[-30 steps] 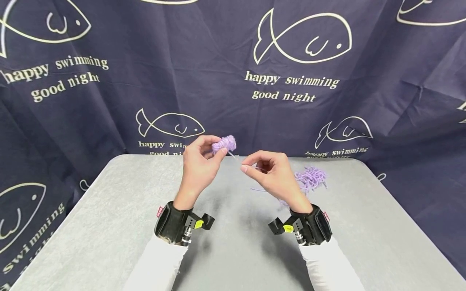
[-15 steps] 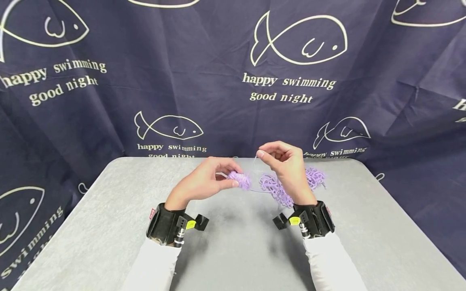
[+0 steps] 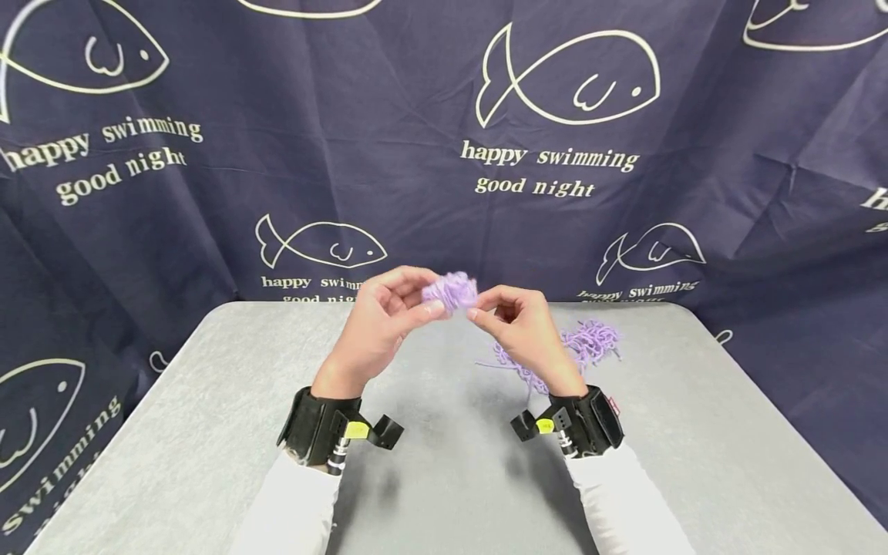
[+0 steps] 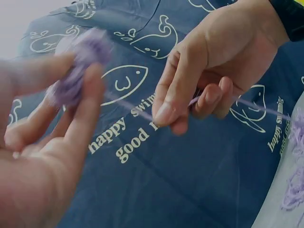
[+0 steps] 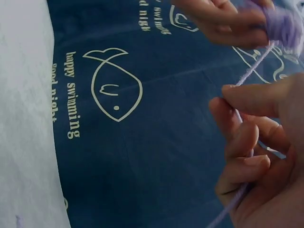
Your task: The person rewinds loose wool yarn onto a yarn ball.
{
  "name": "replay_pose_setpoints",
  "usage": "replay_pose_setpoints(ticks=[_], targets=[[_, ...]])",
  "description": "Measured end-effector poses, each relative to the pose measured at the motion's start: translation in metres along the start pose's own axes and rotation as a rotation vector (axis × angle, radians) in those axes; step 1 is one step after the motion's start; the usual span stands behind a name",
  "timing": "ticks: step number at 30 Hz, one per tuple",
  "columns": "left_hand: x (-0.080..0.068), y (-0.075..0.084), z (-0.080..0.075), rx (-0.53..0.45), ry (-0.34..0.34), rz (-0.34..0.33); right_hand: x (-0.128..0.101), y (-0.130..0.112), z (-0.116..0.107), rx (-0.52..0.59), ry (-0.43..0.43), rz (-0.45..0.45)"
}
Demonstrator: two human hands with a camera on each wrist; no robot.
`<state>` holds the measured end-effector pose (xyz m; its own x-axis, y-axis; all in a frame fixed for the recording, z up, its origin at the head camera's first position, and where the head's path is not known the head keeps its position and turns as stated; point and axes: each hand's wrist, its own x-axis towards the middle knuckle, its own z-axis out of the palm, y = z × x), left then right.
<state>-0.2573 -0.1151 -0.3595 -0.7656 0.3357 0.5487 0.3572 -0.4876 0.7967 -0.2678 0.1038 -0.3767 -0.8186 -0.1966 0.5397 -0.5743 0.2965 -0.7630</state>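
Note:
A small wound bundle of purple yarn (image 3: pixel 452 292) is held up over the far part of the table, gripped between the thumb and fingers of my left hand (image 3: pixel 385 320). Just to its right, my right hand (image 3: pixel 523 327) pinches a single yarn strand (image 5: pixel 251 69) between thumb and forefinger. In the left wrist view this strand runs taut from the bundle (image 4: pixel 80 66) to the right fingertips, then on through the curled fingers. Behind the right hand lies a loose tangle of purple yarn (image 3: pixel 593 341), partly hidden by that hand.
The grey table (image 3: pixel 229 432) spreads below both hands. A dark blue curtain (image 3: pixel 416 139) with fish outlines and lettering hangs behind its far edge. Each wrist wears a black strap (image 3: pixel 319 424) with a small camera mount.
Half a second ago the bundle was lower and the right hand was raised to the right. Now the bundle is higher again, and the right hand has come left and down beside it.

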Motion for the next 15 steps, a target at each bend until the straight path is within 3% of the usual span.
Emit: replay_pose_setpoints(ticks=[4, 6, 8, 11, 13, 15], targets=[[0.002, -0.001, 0.003, -0.091, 0.221, 0.039, -0.004, -0.007, 0.007, -0.11, -0.045, -0.081], [0.004, -0.003, 0.004, -0.06, 0.311, 0.049, -0.006, -0.01, 0.009, -0.151, -0.068, -0.137], [0.005, -0.007, 0.003, 0.087, 0.382, 0.066, -0.007, -0.012, 0.01, -0.18, -0.088, -0.188], [0.005, -0.013, 0.0, 0.411, 0.419, 0.066, -0.007, -0.014, 0.01, -0.176, -0.101, -0.22], [0.004, -0.018, -0.003, 0.624, 0.399, 0.049, -0.007, -0.013, 0.009, -0.142, -0.096, -0.198], [0.002, -0.024, -0.007, 0.762, 0.339, 0.016, -0.006, -0.01, 0.007, -0.081, -0.081, -0.158]])
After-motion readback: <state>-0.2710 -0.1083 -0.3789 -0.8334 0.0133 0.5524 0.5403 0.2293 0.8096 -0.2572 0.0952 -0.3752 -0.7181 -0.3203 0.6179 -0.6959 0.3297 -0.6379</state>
